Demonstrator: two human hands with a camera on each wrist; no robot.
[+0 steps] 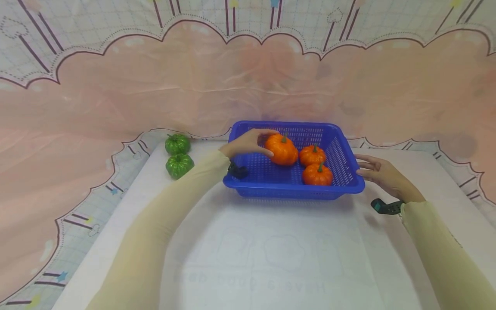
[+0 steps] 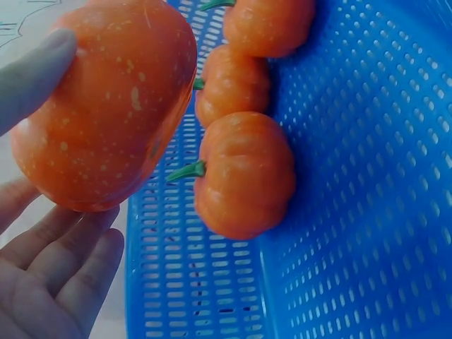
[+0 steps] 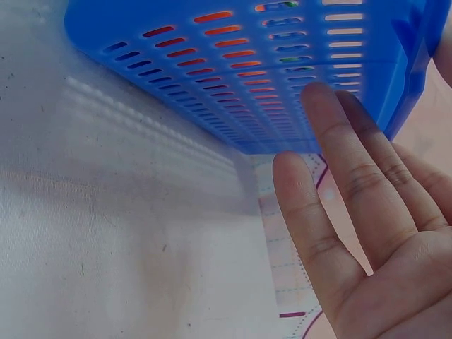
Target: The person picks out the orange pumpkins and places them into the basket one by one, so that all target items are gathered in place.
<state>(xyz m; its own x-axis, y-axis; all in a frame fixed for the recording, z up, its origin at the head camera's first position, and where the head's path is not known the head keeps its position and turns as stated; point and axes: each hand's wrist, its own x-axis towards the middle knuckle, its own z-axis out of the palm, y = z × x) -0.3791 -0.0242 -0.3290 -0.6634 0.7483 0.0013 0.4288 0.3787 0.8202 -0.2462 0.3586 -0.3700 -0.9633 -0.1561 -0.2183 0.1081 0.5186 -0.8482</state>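
My left hand (image 1: 248,142) grips an orange toy pumpkin (image 2: 106,106) between thumb and fingers, over the left half of a blue plastic basket (image 1: 271,186). The left wrist view shows three more pumpkins in the basket: a near one (image 2: 244,176), a middle one (image 2: 233,85) and a far one (image 2: 272,25). In the head view, the held pumpkin overlaps part of the group. At the basket's right end is my right hand (image 1: 381,174). Its fingers (image 3: 360,176) extend along the perforated outer wall, and the thumb is mostly out of the right wrist view.
Two green toy peppers (image 1: 178,144) sit one in front of the other, left of the basket on the white table (image 1: 271,249). Behind the table hangs a peach patterned cloth (image 1: 248,77). Dark wrist devices (image 1: 387,206) are strapped to both wrists.
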